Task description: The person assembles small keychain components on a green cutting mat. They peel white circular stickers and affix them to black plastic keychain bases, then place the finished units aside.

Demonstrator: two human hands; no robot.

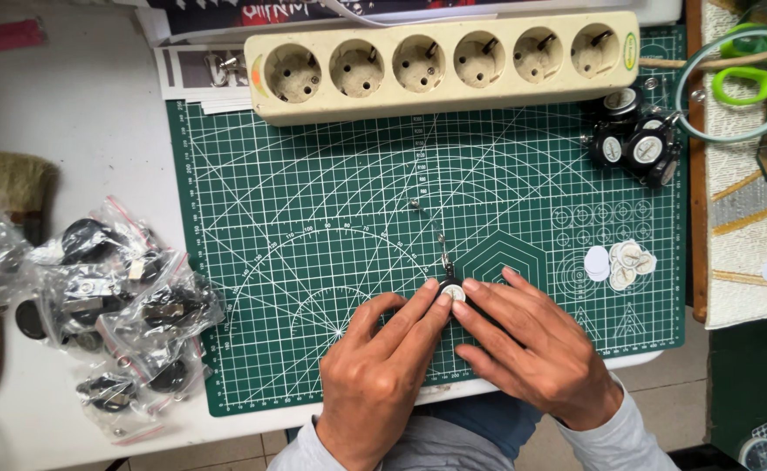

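- The white table (69,131) is crowded on every side, so I judge the main risk is small parts straying into clutter: clear bags of black reels (122,296) sit at my left, and a cream six-socket power strip (444,65) lies across the top edge of the mat.
- The green cutting mat (313,201), with its white grid and arcs, covers the middle of the table and I work near its front edge; a part that slips toward me could roll off into my lap or onto the tiled floor below.
- My left hand (374,384) has its fingertips pinched narrow on the small black round reel (449,292), which lies on the mat just in front of the printed hexagon.
- My right hand (536,349) meets it from the other side, fingers close together and pressing on the same reel. If the two hands squeeze unevenly, I think its white face disc could shift off centre.
- A thin metal clip chain (431,231) runs up the mat from the reel; a sleeve could drag it.
- Finished black reels (636,139) are heaped at the mat's upper right.
- Loose white discs (619,262) lie near my right hand, light enough for a stray nudge to scatter them.
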